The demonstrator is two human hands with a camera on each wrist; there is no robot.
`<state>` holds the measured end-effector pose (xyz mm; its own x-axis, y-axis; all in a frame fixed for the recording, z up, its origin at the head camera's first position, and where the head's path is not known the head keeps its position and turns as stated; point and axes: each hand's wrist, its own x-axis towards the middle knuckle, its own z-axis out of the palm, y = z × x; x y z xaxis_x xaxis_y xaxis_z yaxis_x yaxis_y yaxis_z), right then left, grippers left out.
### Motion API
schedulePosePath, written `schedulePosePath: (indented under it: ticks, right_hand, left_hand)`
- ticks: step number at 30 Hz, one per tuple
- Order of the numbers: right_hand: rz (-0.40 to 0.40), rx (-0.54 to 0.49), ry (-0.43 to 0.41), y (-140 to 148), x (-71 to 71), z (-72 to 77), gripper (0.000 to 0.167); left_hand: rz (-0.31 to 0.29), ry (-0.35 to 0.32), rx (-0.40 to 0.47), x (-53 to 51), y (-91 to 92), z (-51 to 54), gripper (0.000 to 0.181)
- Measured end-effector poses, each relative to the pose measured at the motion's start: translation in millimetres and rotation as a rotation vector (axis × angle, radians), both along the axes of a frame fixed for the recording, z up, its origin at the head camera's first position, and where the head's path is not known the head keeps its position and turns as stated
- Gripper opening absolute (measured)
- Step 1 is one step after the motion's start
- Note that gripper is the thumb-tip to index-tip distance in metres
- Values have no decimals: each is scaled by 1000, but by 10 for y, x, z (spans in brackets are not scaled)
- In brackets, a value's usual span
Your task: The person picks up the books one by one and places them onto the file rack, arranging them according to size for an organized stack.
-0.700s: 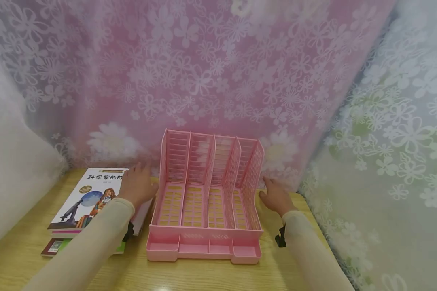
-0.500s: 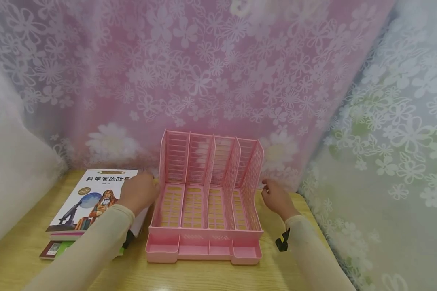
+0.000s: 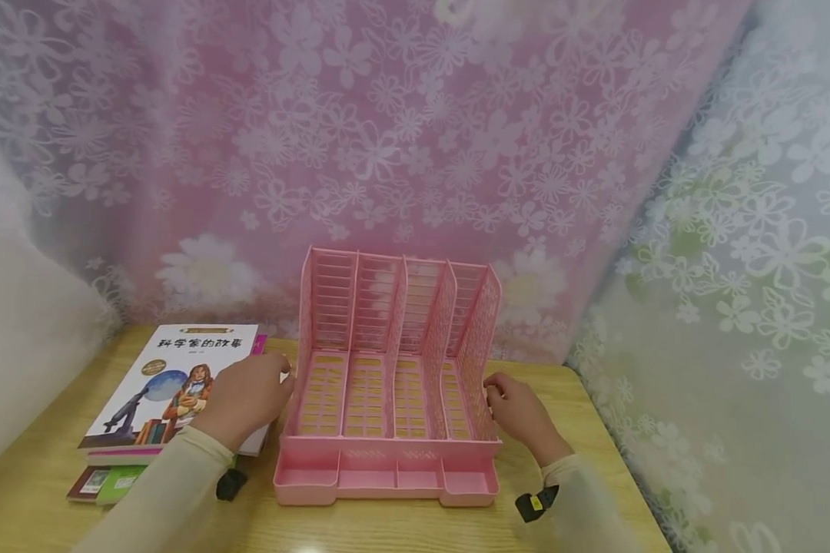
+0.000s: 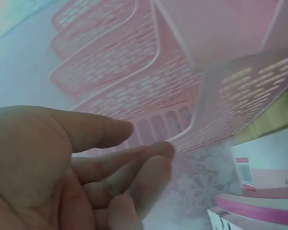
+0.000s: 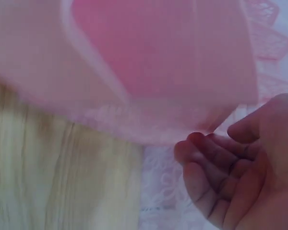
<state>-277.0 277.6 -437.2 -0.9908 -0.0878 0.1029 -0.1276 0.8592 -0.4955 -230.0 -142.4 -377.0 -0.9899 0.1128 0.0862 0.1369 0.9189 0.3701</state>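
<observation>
A pink desktop file rack [image 3: 387, 445] with upright dividers and small front trays stands on the wooden table, its slots holding nothing. At its left side is my left hand [image 3: 249, 395], fingers loosely bent and thumb apart from them. In the left wrist view nothing lies in the fingers [image 4: 153, 177], and the rack's perforated wall is behind them. My right hand [image 3: 522, 411] is by the rack's right side with loosely bent fingers [image 5: 197, 177]. Whether those fingertips touch the rack's wall I cannot tell.
Left of the rack lies a stack of books, topped by a white illustrated book [image 3: 173, 384]; a green-covered book [image 3: 117, 482] sticks out at the bottom. A pink floral curtain [image 3: 387, 138] hangs behind the table [image 3: 387, 534], and pale floral fabric [image 3: 747, 307] borders its right.
Both hands have come back toward me along the rack's sides, and their fingers have become more bent. The rack and books have shifted slightly in view.
</observation>
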Motion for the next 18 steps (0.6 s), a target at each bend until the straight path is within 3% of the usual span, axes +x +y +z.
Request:
schedulePosePath:
  ticks: [6,13,18]
  right_hand:
    - [-62,29,-10,-139,94,60,27]
    - [-168,102,-37,-219,139,68,25]
    - [-203,131,-22,-287,168,113,25]
  left_hand:
    - [-6,-73,20,68,-38,-38,29]
    - [14,-128,26,52,-71,-165,31]
    - [37,-155,86,130,-77,-142,34]
